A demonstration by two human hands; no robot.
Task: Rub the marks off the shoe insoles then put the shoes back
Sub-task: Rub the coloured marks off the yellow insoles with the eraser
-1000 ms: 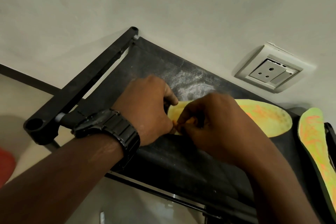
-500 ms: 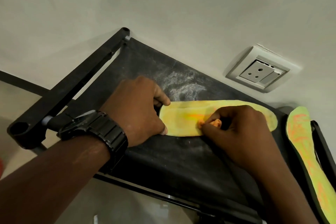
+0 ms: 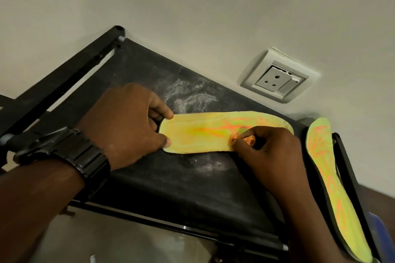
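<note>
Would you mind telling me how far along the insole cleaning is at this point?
Done: the heel end of the yellow-green foam insole on the black fabric shelf looks mostly free of orange lines. In hand: the left hand pins that heel while the right hand rubs a small orange eraser mid-insole. Left: its toe half, the heavily marked second insole, and returning the shoes, which are out of view.

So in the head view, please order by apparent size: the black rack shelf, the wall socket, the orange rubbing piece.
1. Black rack shelf, largest.
2. Wall socket.
3. Orange rubbing piece, smallest, partly hidden in the right hand.
</note>
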